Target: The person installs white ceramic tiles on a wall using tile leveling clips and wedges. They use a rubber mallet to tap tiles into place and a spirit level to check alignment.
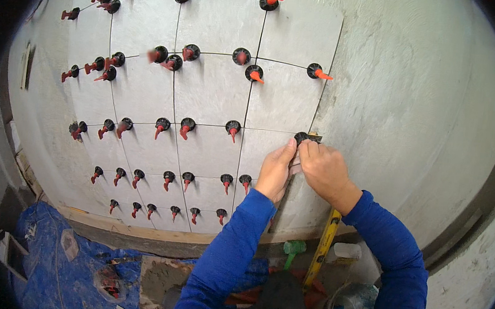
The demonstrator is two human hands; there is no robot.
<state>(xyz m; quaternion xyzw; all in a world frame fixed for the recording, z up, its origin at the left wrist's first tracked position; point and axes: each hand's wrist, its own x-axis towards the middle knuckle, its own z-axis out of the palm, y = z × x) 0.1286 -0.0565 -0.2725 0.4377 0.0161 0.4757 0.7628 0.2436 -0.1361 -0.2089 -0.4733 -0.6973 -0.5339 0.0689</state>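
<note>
Pale grey tiles cover much of the wall in a grid. At the right edge of a tile in the middle row, a black round tile leveling clip shows just above my hands. My right hand pinches at this clip with its fingers pressed together; its handle is hidden. My left hand is beside it at the tile's edge, thumb raised and fingers curled, and what they grip is hidden. A small brownish piece sits against the wall behind my right fingers. Several more clips with red handles line the joints.
Bare grey plaster lies right of the tiles. Below stand a yellow spirit level, a green mallet, a white container and a clear bucket. A blue tarp and a mortar board are lower left.
</note>
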